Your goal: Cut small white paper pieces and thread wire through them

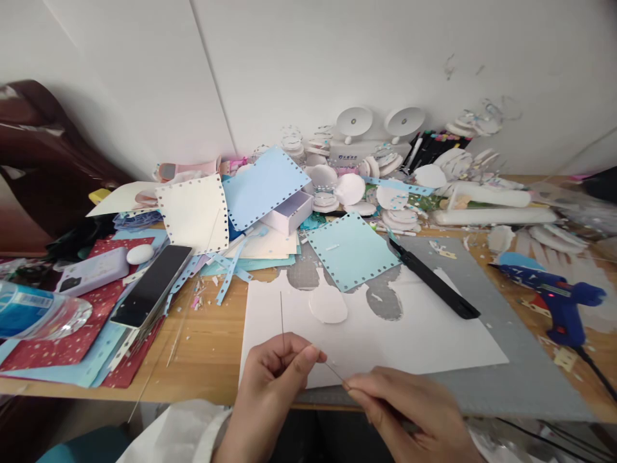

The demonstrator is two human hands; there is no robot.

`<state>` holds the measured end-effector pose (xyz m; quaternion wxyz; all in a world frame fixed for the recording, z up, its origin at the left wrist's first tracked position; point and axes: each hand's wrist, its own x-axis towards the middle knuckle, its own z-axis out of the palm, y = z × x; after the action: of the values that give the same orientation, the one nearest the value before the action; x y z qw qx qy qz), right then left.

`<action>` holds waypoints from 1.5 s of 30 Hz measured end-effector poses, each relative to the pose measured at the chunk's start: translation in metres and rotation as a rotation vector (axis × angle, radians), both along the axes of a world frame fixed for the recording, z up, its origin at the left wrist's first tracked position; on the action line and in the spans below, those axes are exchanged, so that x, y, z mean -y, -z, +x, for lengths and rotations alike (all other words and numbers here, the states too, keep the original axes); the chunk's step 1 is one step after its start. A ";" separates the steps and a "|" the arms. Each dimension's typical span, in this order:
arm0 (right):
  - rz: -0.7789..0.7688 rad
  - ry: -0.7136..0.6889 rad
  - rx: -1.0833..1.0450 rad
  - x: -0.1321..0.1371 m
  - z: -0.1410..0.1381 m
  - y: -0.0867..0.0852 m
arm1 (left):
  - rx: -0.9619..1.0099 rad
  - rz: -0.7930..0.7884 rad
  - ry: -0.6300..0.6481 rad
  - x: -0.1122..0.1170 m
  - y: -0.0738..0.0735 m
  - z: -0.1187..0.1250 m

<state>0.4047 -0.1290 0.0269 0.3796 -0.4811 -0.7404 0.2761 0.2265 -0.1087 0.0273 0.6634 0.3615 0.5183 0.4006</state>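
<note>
My left hand (282, 379) and my right hand (405, 408) are both closed on a thin dark wire (336, 373), stretched in a short span between them. Above my left fingers a straight length of wire sticks up; whether it is the same piece I cannot tell. Beyond my hands lies a white sheet (409, 334) with rounded cutouts along its far edge. On it rests a white cut-out shape (328, 305), round at the near end. A black utility knife (436, 280) lies across the sheet's right side.
A grey cutting mat (525, 379) lies under the sheet. At right stands a blue glue gun (563, 299) with its cord. Pale blue punched paper (357, 251) lies beyond. At left are a phone (153, 286) and a plastic bottle (43, 312). White round cutouts (350, 190) crowd the back.
</note>
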 end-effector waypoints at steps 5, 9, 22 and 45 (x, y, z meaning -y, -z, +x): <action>0.027 0.046 -0.012 0.002 0.001 0.003 | -0.007 -0.012 -0.018 0.003 0.001 -0.001; 0.002 0.019 -0.012 0.002 0.003 0.005 | -0.041 -0.003 -0.024 0.006 0.000 -0.003; -0.057 0.136 -0.017 -0.005 0.010 0.012 | -0.149 0.065 0.103 0.000 -0.006 -0.010; -0.604 0.100 -0.447 -0.006 -0.015 0.001 | -0.403 0.270 0.420 0.009 -0.007 0.001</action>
<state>0.3892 -0.1227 0.0261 0.3860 -0.5349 -0.5001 0.5611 0.2274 -0.1173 0.0344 0.5615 0.6174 0.4956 0.2405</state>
